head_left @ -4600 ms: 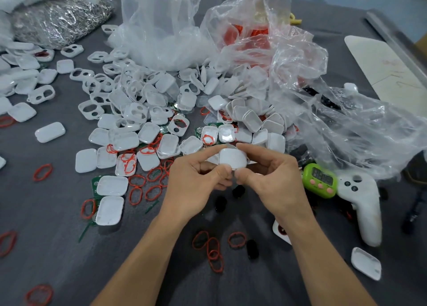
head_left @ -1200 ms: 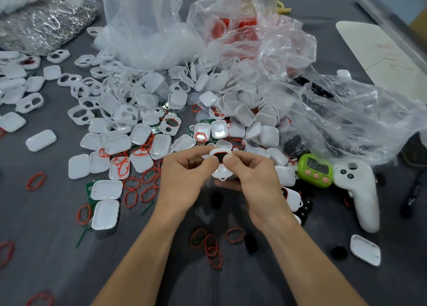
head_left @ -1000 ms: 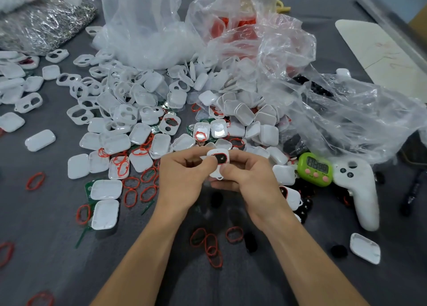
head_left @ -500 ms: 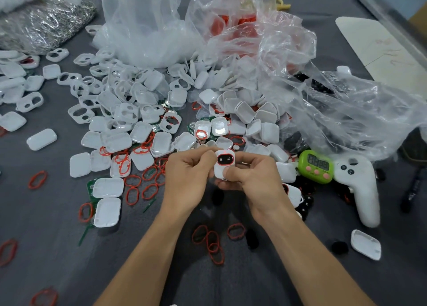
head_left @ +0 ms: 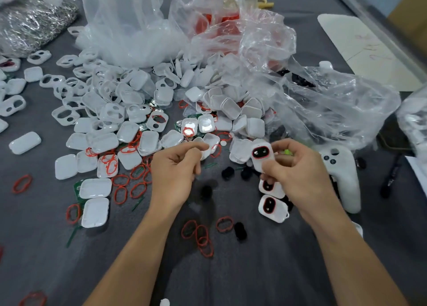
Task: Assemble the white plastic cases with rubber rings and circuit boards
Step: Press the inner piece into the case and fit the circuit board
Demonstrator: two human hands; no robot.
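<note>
My right hand [head_left: 298, 174] grips an assembled white case [head_left: 262, 155] with a red-rimmed black window, held upright above the table at centre right. Two more assembled cases [head_left: 272, 207] lie just below that hand. My left hand [head_left: 178, 167] hovers at centre with fingers loosely curled and nothing in it, apart from the case. A heap of white case halves [head_left: 129, 111] spreads behind both hands. Red rubber rings [head_left: 201, 235] lie loose near my forearms, others [head_left: 129, 185] by the left halves. Green circuit boards [head_left: 77, 185] peek from under some halves.
Crumpled clear plastic bags [head_left: 254, 51] cover the back and right. A white game-controller-shaped device [head_left: 342, 176] lies right of my right hand, a green timer [head_left: 287, 152] mostly hidden behind it. Small black pads [head_left: 227, 173] dot the grey cloth. A bag of metal clips [head_left: 30, 21] sits far left.
Both hands held the case together at centre; now my left hand has let go and my right hand has carried the case to the right, above the two finished ones.
</note>
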